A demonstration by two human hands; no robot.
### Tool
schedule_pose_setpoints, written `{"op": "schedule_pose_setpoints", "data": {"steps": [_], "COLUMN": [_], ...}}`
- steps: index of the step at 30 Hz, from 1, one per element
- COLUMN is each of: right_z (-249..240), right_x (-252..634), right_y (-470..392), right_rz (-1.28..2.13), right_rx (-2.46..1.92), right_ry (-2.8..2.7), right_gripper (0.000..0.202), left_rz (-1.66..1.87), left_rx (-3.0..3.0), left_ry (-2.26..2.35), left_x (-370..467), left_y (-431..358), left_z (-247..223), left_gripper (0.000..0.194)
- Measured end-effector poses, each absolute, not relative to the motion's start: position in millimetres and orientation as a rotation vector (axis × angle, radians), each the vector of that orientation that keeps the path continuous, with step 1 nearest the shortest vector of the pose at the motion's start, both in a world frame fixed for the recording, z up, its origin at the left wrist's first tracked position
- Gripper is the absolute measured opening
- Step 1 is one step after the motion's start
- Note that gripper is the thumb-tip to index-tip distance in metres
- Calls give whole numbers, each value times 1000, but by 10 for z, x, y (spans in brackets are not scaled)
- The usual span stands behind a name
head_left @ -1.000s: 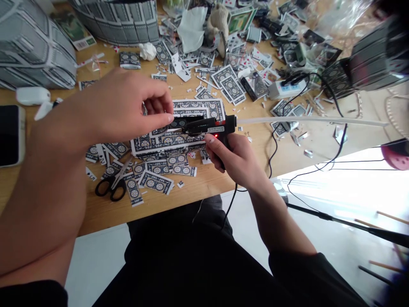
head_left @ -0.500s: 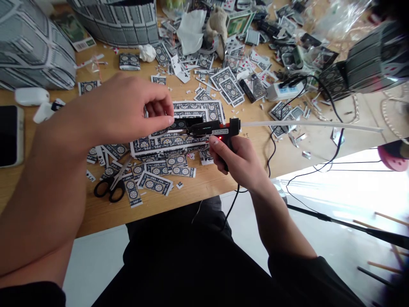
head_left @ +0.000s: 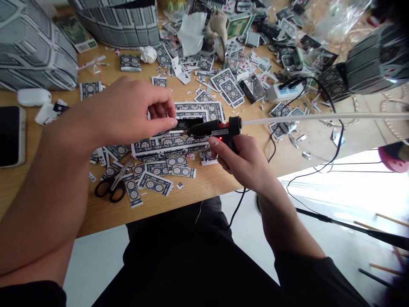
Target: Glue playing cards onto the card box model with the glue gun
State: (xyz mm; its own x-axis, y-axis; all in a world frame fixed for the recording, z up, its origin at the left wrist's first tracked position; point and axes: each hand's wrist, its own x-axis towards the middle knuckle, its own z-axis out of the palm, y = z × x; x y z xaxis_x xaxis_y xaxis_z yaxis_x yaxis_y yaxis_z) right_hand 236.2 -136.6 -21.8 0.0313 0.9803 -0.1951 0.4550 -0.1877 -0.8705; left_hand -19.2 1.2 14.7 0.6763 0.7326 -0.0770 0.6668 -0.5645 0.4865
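In my right hand [head_left: 238, 157] is a black hot glue gun [head_left: 211, 129] with a red light lit and a long clear glue stick [head_left: 303, 117] sticking out of its back. Its nozzle points left, into the dark opening of a flat panel built from patterned playing cards [head_left: 215, 110]. My left hand [head_left: 140, 115] reaches over the panel's left part, thumb and fingers pinched at a dark playing card piece [head_left: 182, 125] close to the nozzle. The hand hides part of the panel. Black-handled scissors [head_left: 111, 187] lie among card scraps [head_left: 156, 182] on the near side.
Card-covered vessels [head_left: 118, 23] stand at the back left. A phone [head_left: 11, 136] and a white earbud case [head_left: 34, 97] lie at left. The glue gun's cord [head_left: 238, 209] hangs past the table edge. A power strip [head_left: 284, 91] sits right of heaped cards.
The glue gun has tilted a little, so the glue stick's far end sits higher. My right forearm has shifted slightly right. The left hand has moved slightly right, still pinched.
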Motion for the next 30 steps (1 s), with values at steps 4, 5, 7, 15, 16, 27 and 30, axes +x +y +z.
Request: {"op": "schedule_pose_setpoints", "data": {"steps": [4, 5, 7, 15, 16, 27, 30], "right_z": [-118, -102, -83, 54, 97, 129, 48], "right_x": [2357, 2356, 2354, 2453, 2477, 2583, 2578], "right_y": [-1322, -1311, -1291, -1276, -1281, -1342, -1379], "right_rz": [990, 963, 902, 872, 923, 983, 1005], "right_rx": [-1750, -1745, -1725, -1612, -1592, -1419, -1373], "right_ry": [-1599, -1626, -1675, -1657, -1622, -1282, -1251], "right_gripper": [55, 53, 51, 50, 49, 40, 40], "left_rz": [142, 120, 81, 91, 88, 86, 54], "left_rx": [2400, 2392, 2376, 2424, 2422, 2432, 2462], "left_ry": [1100, 1109, 1129, 1076, 1078, 1019, 1006], "left_x": [-162, -150, -129, -152, -154, -141, -117], "left_y": [-5, -13, -29, -16, -11, 37, 55], "left_z": [166, 177, 200, 200, 192, 21, -47], "left_gripper": [35, 35, 35, 37, 36, 29, 31]}}
